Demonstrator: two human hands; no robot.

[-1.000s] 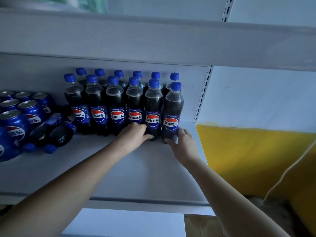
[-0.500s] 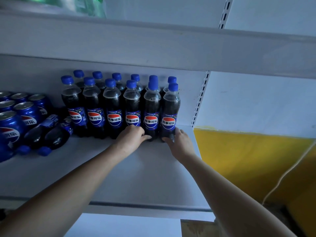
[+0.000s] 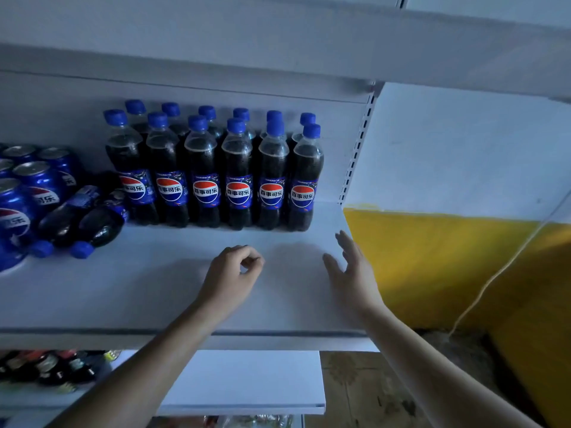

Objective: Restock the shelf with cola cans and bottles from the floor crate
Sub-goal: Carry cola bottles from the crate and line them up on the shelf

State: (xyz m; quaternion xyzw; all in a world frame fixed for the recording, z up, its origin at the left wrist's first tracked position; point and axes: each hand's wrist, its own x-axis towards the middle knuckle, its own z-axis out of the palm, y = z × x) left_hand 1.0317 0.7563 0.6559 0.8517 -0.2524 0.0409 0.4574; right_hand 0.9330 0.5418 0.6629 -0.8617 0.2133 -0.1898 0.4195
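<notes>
The white shelf [image 3: 154,291] carries two rows of upright cola bottles [image 3: 238,180] at twelve o'clock, caps up. At nine o'clock stand cola cans [image 3: 37,186]; beside them two bottles [image 3: 83,225] lie flat, caps toward seven. Left hand [image 3: 231,273] loosely curled, empty; right hand [image 3: 352,273] spread, empty.

A yellow-painted wall band [image 3: 438,261] runs along the right, with a pale wall [image 3: 457,149] above it. A thin light cord [image 3: 494,276] hangs slanting across the yellow paint. A perforated upright rail [image 3: 355,156] stands where the shelving ends. Down at the lower left, a lower tier holds a blurred jumble of dark and colourful drinks [image 3: 49,369]. Worn brownish floor [image 3: 358,384] shows at the bottom.
</notes>
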